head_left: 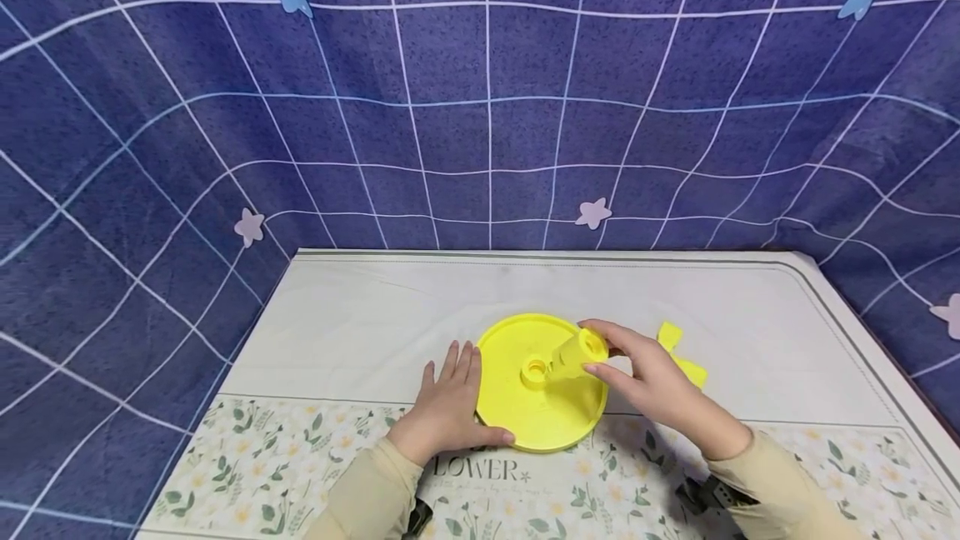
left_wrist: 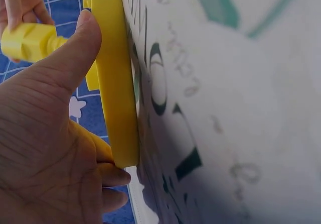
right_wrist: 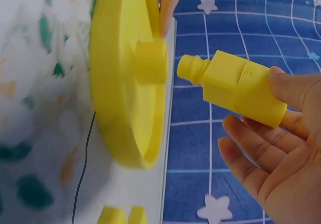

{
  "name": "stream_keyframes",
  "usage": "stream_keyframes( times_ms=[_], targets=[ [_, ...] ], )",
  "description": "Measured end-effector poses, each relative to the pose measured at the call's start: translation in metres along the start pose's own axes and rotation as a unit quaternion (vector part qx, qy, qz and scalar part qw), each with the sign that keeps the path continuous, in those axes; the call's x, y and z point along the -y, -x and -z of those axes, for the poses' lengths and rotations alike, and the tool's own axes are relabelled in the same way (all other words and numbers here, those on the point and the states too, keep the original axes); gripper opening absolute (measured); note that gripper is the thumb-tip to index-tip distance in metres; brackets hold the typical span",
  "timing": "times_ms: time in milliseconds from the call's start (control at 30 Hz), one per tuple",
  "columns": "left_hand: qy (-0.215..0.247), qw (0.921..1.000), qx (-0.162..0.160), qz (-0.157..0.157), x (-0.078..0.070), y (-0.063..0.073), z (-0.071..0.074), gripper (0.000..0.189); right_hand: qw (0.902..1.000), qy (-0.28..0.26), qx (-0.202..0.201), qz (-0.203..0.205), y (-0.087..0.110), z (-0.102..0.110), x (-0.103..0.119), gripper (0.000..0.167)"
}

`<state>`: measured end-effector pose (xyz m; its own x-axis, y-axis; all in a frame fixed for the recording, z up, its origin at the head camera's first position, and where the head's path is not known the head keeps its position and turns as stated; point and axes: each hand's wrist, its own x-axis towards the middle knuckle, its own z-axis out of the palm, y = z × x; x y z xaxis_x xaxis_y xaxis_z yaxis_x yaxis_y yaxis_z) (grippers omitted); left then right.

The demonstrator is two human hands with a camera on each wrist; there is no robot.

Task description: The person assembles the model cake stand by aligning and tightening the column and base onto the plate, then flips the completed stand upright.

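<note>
A round yellow plastic base [head_left: 510, 407] with a raised rim lies on the table, a short hollow socket [head_left: 534, 372] at its middle. My left hand [head_left: 448, 409] rests along its left edge, fingers extended and thumb against the near rim [left_wrist: 115, 113]. To the right, my right hand [head_left: 652, 373] holds a yellow plastic post [right_wrist: 246, 88] between thumb and fingers. The post has flat sides, a marking on one face and a narrower ridged end. In the right wrist view it is tilted, its ridged end facing the socket with a small gap between them.
Smaller yellow pieces [head_left: 690, 372] lie to the right, partly behind my right hand. The white table cover [head_left: 360, 315] has a floral band [head_left: 255, 457] with lettering along its near side. A blue curtain [head_left: 450, 132] with grid lines and stars surrounds the table's back and sides.
</note>
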<state>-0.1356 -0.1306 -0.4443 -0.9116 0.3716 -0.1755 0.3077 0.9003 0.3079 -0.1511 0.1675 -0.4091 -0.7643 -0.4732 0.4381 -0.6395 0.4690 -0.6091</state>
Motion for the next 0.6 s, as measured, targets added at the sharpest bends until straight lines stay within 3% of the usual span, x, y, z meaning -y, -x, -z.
stream_keyframes(
  times_ms=[233,600],
  targets=[
    [0.007,0.9999,0.008,0.003,-0.001,0.000,0.001,0.132,0.9996,0.004,0.028,-0.003,-0.018,-0.015,-0.001,0.051],
    [0.002,0.9999,0.010,0.004,-0.001,0.001,0.002,0.131,0.9960,0.071,0.054,0.001,-0.030,-0.032,0.004,0.054]
  ],
)
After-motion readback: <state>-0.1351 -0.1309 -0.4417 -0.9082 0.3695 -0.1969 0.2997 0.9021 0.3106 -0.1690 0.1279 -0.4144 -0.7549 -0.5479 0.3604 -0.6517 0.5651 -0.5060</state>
